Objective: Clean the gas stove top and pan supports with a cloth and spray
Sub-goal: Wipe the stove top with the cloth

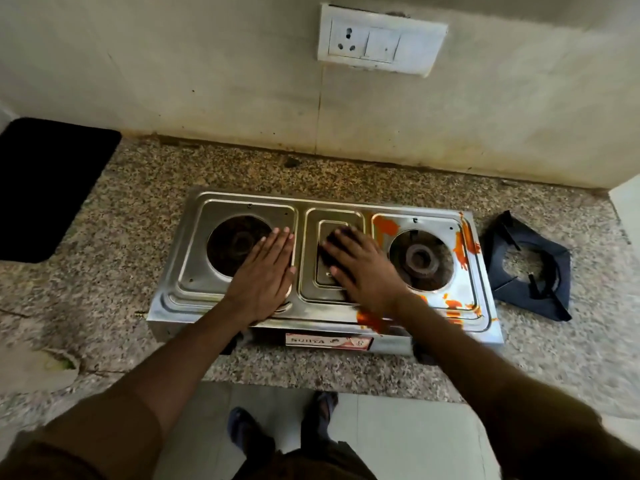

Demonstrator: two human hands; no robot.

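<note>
A two-burner steel gas stove (194,292) sits on the granite counter with both pan supports off. My left hand (263,278) lies flat on its top beside the left burner (239,244), holding nothing. My right hand (363,268) presses a dark cloth (337,237) onto the raised centre panel; most of the cloth is hidden under my fingers. Orange stains (386,226) smear the stove around the right burner (420,259), along the right edge and at the front. The dark pan supports (530,268) lie stacked on the counter just right of the stove. No spray bottle is in view.
A black mat (45,185) covers the counter at the far left. The wall behind carries a white socket and switch plate (381,39). The counter's front edge runs just below the stove, with my sandalled feet (284,427) on the tiled floor.
</note>
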